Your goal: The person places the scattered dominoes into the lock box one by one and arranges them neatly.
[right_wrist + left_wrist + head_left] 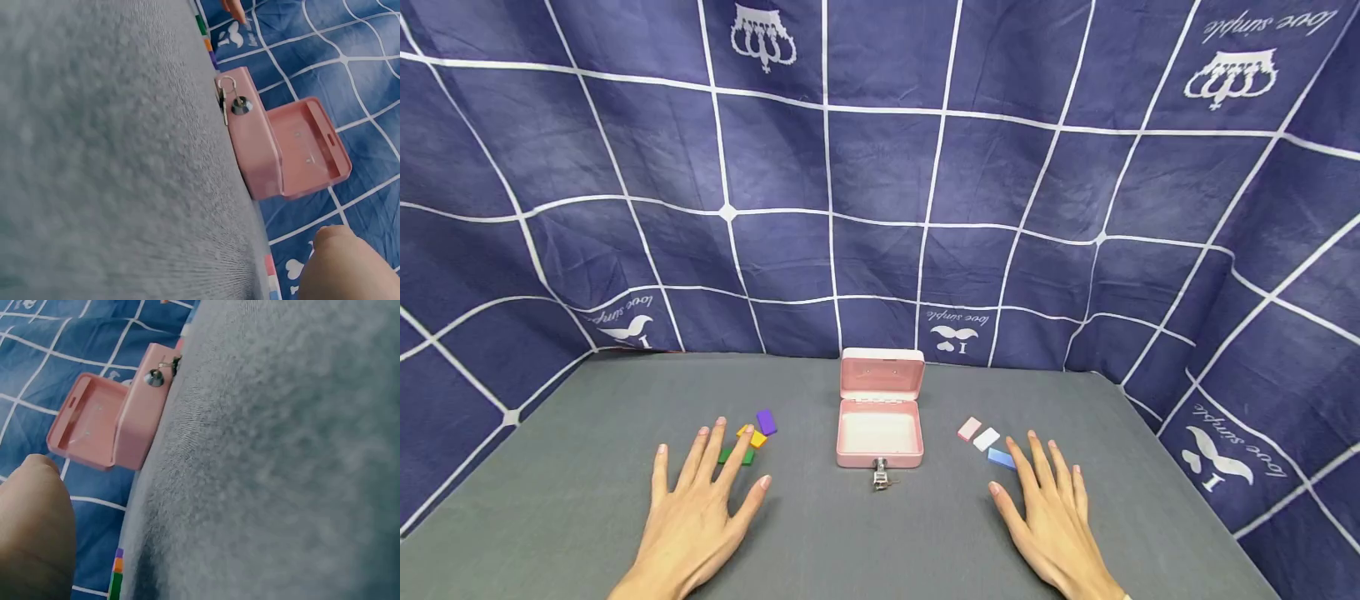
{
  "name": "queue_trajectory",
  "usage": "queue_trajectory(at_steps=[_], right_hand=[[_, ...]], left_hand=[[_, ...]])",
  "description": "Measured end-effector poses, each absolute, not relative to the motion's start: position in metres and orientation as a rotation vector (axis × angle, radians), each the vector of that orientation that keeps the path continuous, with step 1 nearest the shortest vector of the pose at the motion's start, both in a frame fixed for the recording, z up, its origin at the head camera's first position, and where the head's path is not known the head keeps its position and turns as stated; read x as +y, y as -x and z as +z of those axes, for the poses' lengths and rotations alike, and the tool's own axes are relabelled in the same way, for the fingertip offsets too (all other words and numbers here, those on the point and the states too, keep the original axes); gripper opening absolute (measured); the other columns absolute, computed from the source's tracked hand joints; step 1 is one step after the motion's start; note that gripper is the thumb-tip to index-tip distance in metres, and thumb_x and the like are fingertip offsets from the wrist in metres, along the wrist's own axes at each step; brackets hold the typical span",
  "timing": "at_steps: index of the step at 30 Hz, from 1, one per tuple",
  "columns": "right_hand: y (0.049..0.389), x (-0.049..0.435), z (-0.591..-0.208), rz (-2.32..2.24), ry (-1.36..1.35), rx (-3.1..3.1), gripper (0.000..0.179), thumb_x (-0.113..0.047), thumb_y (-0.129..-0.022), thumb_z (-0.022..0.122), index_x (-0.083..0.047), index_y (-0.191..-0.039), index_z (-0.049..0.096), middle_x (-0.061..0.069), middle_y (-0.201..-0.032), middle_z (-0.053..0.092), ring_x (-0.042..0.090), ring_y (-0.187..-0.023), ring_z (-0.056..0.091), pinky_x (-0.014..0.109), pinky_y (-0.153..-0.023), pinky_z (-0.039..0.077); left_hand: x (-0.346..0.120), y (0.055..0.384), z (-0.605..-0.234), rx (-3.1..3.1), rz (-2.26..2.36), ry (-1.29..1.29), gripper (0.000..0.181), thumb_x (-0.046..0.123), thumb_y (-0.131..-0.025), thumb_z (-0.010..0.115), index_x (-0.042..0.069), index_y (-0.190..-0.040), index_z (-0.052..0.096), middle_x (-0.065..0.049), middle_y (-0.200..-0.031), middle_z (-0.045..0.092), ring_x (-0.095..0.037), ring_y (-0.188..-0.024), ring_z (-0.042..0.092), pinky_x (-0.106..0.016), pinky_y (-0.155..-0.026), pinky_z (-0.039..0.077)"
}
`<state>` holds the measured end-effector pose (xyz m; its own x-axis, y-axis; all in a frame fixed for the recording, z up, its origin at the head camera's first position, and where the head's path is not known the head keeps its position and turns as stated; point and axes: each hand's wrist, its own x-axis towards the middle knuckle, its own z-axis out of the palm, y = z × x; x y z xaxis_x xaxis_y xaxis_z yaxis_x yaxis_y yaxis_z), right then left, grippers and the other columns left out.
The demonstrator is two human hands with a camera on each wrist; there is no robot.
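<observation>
In the head view, my left hand (pixel 696 517) lies palm down with fingers spread, holding nothing. Just past its fingertips are a green block (pixel 737 457), a yellow block (pixel 757 438) and a purple block (pixel 767 422); the fingers partly cover the green and yellow ones. My right hand (pixel 1052 521) is also spread palm down and holds nothing. A blue block (pixel 1002 458) is by its index finger, with a white block (pixel 987 439) and a pink block (pixel 969 428) beyond. Between the hands stands a pink box (pixel 880 459), lid up, keys (pixel 882 478) in its front lock.
A grey cloth (pixel 880 550) covers the table. Behind it and along both sides hangs a dark blue curtain (pixel 880 167) with white lines and printed crowns and moustaches. The box's raised lid (pixel 882 375) leans back close to the curtain.
</observation>
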<state>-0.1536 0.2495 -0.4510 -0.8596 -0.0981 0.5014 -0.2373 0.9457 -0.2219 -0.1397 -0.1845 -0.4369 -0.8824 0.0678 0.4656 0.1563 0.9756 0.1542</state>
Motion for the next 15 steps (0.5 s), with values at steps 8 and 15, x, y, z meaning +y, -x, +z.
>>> queue_trajectory(at_steps=[8, 15], right_hand=[[0.159, 0.246, -0.45, 0.422, -0.222, -2.602, 0.062, -0.047, -0.096, 0.056, -0.024, -0.151, 0.039, 0.013, -0.157, 0.034, 0.041, -0.142, 0.028, 0.064, -0.108, 0.02], [0.168, 0.242, -0.449, 0.441, -0.213, -2.61, 0.062, -0.05, -0.096, 0.055, -0.025, -0.151, 0.039, 0.013, -0.156, 0.035, 0.041, -0.142, 0.029, 0.063, -0.109, 0.021]], left_hand=[[-0.172, 0.151, -0.436, -2.655, -0.283, 0.225, 0.067, 0.062, -0.096, 0.045, 0.025, -0.152, 0.04, -0.013, -0.159, 0.033, -0.036, -0.144, 0.033, -0.055, -0.119, -0.011], [-0.157, 0.16, -0.432, -2.671, -0.378, 0.276, 0.065, 0.061, -0.098, 0.042, 0.029, -0.154, 0.033, -0.01, -0.16, 0.032, -0.034, -0.145, 0.033, -0.053, -0.121, -0.002]])
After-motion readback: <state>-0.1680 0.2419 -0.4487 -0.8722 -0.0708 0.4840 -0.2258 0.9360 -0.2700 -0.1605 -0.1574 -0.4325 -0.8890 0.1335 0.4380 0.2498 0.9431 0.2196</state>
